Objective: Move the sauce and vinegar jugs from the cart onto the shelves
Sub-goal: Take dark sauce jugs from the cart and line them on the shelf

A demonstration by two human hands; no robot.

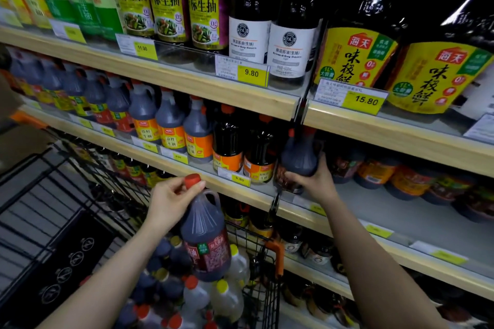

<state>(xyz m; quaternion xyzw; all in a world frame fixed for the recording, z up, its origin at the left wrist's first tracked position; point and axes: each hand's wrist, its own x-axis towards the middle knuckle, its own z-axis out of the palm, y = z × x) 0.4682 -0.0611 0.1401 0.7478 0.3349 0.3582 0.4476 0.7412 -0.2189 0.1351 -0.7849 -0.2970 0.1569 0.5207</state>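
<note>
Head view caught both hands busy: right hand (311,177) clutched a dark jug (299,157) going onto the middle shelf (374,211); left hand (173,197) pinched another jug (205,232) by its neck above the cart (267,262). Below that grip, many jugs remained — plenty left.

A dark red-capped jug (205,232) hangs upright above the cart (53,195); another dark jug (299,160) stands at the shelf (374,211) front edge. More jugs (192,299) fill the cart's corner.

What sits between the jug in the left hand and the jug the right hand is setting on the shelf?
In the head view, only the wooden shelf edge with its yellow price tag lies between the two jugs.
</note>
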